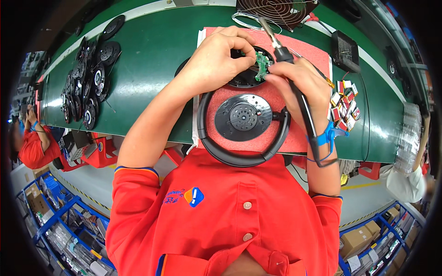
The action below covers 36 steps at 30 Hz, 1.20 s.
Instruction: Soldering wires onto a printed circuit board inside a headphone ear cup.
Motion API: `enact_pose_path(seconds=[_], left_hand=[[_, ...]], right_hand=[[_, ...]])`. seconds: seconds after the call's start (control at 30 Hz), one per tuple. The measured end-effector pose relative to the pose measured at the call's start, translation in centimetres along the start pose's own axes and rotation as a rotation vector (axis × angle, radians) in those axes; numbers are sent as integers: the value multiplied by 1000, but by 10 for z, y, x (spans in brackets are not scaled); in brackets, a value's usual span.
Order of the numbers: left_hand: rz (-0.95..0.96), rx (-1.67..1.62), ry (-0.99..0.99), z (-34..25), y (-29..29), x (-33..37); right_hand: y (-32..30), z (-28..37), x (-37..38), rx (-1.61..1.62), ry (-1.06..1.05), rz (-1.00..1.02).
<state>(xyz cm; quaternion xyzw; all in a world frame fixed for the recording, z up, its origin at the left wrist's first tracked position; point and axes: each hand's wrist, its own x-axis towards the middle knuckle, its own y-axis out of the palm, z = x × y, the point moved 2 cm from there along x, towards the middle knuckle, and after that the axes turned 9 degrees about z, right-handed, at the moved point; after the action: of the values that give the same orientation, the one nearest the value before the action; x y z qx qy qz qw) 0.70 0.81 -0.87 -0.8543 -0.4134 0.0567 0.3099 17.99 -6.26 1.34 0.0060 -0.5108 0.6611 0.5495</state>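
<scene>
A black headphone's headband (235, 159) curves toward me on a pink foam mat (299, 140). Its nearer ear cup (229, 123) lies flat, a round perforated plate in the middle. In the farther, opened ear cup (244, 84) sits a small green circuit board (261, 70) with thin wires. My left hand (214, 59) pinches at the board's left edge, thumb and forefinger together. My right hand (307, 86) is closed around a soldering iron (302, 106), its metal tip pointing up and away from the board. The right thumb and fingertips are close to the board's right edge.
Piled black ear-cup parts (85, 83) lie on the green table at left. Small wrapped battery-like packs (344, 105) are heaped right of the mat. A black box (345, 50) and a fan grille (278, 11) stand at the back. A blue strap (329, 135) circles my right wrist.
</scene>
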Motion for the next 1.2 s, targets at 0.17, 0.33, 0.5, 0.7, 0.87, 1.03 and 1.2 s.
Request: enact_pose_path(seconds=[0.17,0.33,0.5,0.7,0.87,1.03,1.2], left_hand=[[5,-25,8,1,0,0],[-1,-82,-20,3,2,-1],[23,-49,-8,2,1,0],[-12,70,48,2,10,-1],[30,82,-4,2,7,2],[11,58,-6,1,9,2],[29,-6,-91,-2,7,6]], right_hand=[[9,-12,9,-86,-32,84],[13,-13,16,-64,-58,108],[17,-18,14,-56,-25,151],[19,-16,12,-63,-13,106],[18,-16,12,-60,5,68],[19,-18,13,-82,-14,48],[13,-17,10,-116,-27,13]])
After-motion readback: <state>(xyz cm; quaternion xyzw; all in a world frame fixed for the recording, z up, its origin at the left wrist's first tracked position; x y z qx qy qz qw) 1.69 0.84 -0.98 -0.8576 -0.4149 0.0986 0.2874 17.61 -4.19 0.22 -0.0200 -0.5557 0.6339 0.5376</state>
